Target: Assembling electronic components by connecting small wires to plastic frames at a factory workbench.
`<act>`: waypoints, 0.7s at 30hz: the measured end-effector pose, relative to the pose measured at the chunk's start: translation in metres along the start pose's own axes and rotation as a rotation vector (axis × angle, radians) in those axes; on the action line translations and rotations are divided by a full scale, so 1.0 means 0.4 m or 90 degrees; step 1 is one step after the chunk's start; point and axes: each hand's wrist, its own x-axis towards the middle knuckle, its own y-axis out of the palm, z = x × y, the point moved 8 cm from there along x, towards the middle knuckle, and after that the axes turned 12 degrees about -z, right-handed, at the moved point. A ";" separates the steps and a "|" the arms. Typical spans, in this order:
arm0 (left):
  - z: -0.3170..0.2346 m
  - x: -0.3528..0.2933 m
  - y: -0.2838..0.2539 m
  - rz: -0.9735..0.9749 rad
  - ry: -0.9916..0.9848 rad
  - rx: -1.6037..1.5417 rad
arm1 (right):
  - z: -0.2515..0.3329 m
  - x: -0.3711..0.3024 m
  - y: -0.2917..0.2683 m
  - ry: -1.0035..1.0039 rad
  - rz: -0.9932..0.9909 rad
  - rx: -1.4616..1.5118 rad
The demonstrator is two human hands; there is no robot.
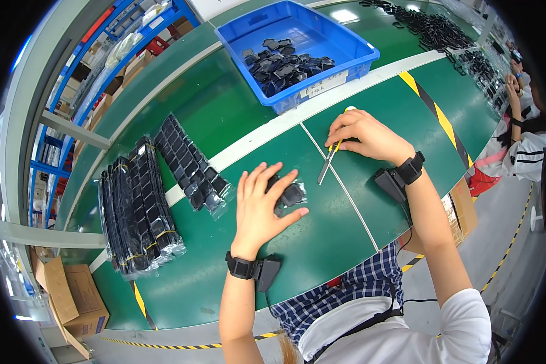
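Observation:
My right hand [364,136] is closed around a yellow utility knife [329,162], whose long metal blade points down toward the green tabletop. My left hand [261,203] lies with fingers spread over a small clump of black parts in clear plastic [292,193]; the palm and fingers hide part of it. Left of that hand, a plastic sheet of black square parts [188,164] lies slanted on the table. Further left is a thick stack of similar sheets [142,209], held with yellowish bands.
A blue bin [358,57] with loose dark parts stands at the far side. Black loops [437,30] pile up at the far right, near another person's hand [513,91]. A cardboard box [82,297] stands at lower left. Yellow-black tape [431,109] crosses the green table [327,255].

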 end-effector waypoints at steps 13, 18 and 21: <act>-0.027 0.005 0.001 0.002 -0.014 -0.095 | -0.010 0.000 0.001 0.019 -0.002 -0.005; -0.034 0.001 -0.001 -0.036 0.030 -0.063 | -0.005 0.002 0.001 0.013 -0.013 -0.012; -0.029 0.001 0.004 -0.035 0.034 -0.076 | -0.006 0.002 0.001 0.010 -0.009 -0.012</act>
